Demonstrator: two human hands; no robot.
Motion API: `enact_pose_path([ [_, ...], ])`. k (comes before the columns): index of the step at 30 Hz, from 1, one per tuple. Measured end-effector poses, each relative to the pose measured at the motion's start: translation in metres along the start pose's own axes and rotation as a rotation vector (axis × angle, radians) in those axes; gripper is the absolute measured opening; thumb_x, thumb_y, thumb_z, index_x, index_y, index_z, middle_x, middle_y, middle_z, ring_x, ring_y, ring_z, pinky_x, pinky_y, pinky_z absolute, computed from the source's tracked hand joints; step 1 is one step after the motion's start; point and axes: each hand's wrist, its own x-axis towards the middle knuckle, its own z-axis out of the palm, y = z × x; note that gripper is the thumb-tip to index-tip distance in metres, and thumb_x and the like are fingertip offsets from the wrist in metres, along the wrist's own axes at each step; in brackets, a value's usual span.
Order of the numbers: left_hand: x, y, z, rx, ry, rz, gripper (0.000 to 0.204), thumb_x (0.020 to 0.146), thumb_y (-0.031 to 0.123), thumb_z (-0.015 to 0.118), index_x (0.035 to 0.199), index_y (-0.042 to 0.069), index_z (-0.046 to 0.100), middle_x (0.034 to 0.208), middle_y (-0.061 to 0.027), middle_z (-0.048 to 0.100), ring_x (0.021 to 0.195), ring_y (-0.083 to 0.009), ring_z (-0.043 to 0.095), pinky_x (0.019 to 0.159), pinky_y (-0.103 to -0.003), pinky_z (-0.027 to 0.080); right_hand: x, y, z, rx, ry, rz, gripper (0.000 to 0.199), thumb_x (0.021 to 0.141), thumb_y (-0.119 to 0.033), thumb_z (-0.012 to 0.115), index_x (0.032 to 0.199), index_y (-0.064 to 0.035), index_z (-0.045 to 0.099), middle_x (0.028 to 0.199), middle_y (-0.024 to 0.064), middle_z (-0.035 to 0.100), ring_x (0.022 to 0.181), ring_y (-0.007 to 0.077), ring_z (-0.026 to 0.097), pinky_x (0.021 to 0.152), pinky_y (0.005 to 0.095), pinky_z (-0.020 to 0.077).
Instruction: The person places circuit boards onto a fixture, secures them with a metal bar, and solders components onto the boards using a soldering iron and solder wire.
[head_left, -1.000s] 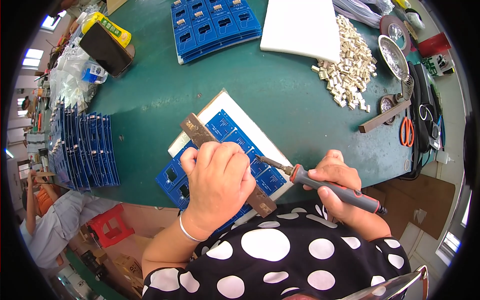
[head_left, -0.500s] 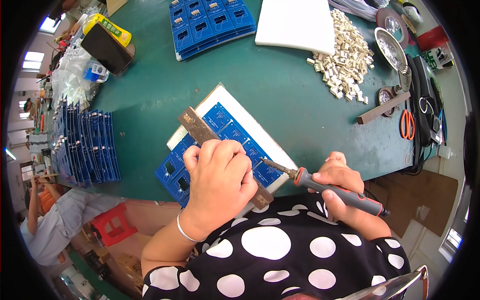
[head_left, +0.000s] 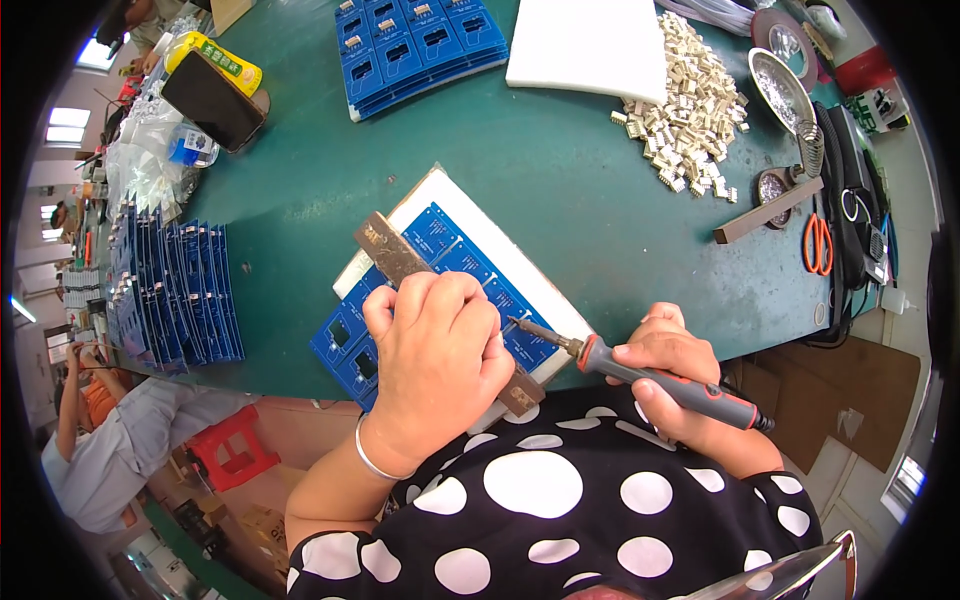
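Note:
My left hand point(head_left: 435, 350) is closed over a brown, worn bar point(head_left: 388, 246), its fingers curled down against it. The bar lies slantwise across a blue circuit board panel point(head_left: 432, 234) with cut-out windows, which rests on a white foam pad point(head_left: 555, 305). My right hand point(head_left: 668, 360) grips a grey and red soldering iron point(head_left: 700, 397). Its metal tip points left and meets the panel, or hovers just above it, right of my left fingers. Whether my left fingertips also hold something small is hidden.
Blue boards stand in rows point(head_left: 185, 290) at left; more are stacked point(head_left: 400, 55) at the back. A white foam sheet point(head_left: 585, 45) adjoins a heap of cream connectors point(head_left: 690, 110). At right are a metal dish point(head_left: 780, 88), iron stand point(head_left: 808, 150) and orange-handled scissors point(head_left: 818, 245).
The soldering iron's tip has shifted slightly left along the panel, and my right hand has moved a little left with it. My left hand and the bar have hardly moved.

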Motion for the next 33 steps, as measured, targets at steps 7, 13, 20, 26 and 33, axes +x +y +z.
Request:
enact_pose_path([
  [7, 0.006, -0.001, 0.0, 0.027, 0.002, 0.002, 0.015, 0.065, 0.009, 0.069, 0.074, 0.009, 0.058, 0.095, -0.0028, 0.054, 0.095, -0.023, 0.05, 0.084, -0.043, 0.031, 0.002, 0.001, 0.001, -0.006, 0.0, 0.001, 0.023, 0.074, -0.014, 0.065, 0.094, -0.0024, 0.069, 0.071, 0.0052, 0.066, 0.06, 0.0189, 0.058, 0.074, 0.0363, 0.0406],
  [13, 0.009, -0.002, 0.0, 0.02, -0.008, -0.002, 0.015, 0.065, 0.008, 0.069, 0.075, 0.009, 0.058, 0.095, -0.0029, 0.055, 0.095, -0.0232, 0.051, 0.085, -0.043, 0.031, 0.004, 0.001, 0.002, 0.002, -0.003, 0.011, 0.022, 0.076, -0.015, 0.066, 0.094, -0.003, 0.069, 0.07, 0.0049, 0.066, 0.06, 0.0187, 0.058, 0.075, 0.0361, 0.0401],
  [20, 0.01, -0.009, -0.008, 0.058, 0.078, -0.019, 0.015, 0.066, 0.007, 0.07, 0.074, 0.013, 0.059, 0.089, -0.001, 0.058, 0.091, -0.0208, 0.054, 0.086, -0.04, 0.03, 0.006, 0.001, 0.003, 0.004, -0.01, 0.012, 0.022, 0.076, -0.015, 0.065, 0.095, -0.0031, 0.069, 0.072, 0.0049, 0.067, 0.061, 0.0184, 0.059, 0.075, 0.0363, 0.0401],
  [26, -0.001, -0.011, -0.023, 0.004, 0.106, -0.057, 0.013, 0.074, 0.008, 0.071, 0.081, 0.015, 0.062, 0.068, 0.0024, 0.053, 0.066, -0.0182, 0.05, 0.077, -0.038, 0.03, 0.003, 0.004, -0.001, 0.022, 0.029, -0.015, 0.025, 0.078, -0.014, 0.064, 0.101, -0.0034, 0.067, 0.074, 0.0046, 0.069, 0.063, 0.0178, 0.06, 0.077, 0.0365, 0.0392],
  [33, -0.016, 0.01, -0.003, -0.167, 0.076, -0.034, 0.019, 0.069, 0.003, 0.07, 0.078, 0.013, 0.057, 0.07, 0.0015, 0.056, 0.066, -0.0192, 0.051, 0.072, -0.037, 0.031, -0.014, -0.004, -0.02, 0.003, 0.02, -0.01, 0.024, 0.082, -0.016, 0.063, 0.101, -0.0036, 0.067, 0.074, 0.0036, 0.069, 0.064, 0.0164, 0.059, 0.077, 0.0362, 0.0381],
])
